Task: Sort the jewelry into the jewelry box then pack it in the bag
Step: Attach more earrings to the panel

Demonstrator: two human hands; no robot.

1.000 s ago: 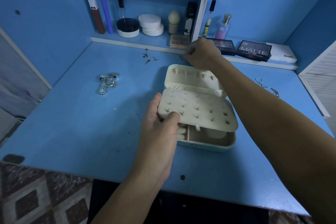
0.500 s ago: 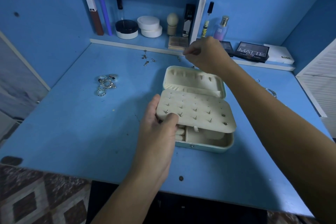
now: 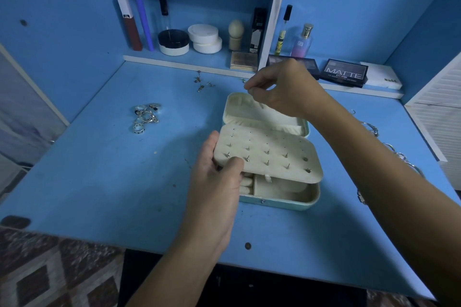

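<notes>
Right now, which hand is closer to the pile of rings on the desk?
Left. The left hand grips the earring panel, right of the rings. The right hand pinches above the lid, farther right.

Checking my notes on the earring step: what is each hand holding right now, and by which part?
The left hand grips the cream perforated earring panel by its near-left corner. The right hand pinches something too small to identify above the open pale-blue jewelry box.

One jewelry box (image 3: pixel 279 197) is seen on the desk (image 3: pixel 99 182). Two hands are counted, left (image 3: pixel 217 182) and right (image 3: pixel 282 90). One cluster of rings (image 3: pixel 146 117) is seen, its number untellable. Two white jars (image 3: pixel 205 38) are stacked on the shelf (image 3: pixel 179 63).
</notes>
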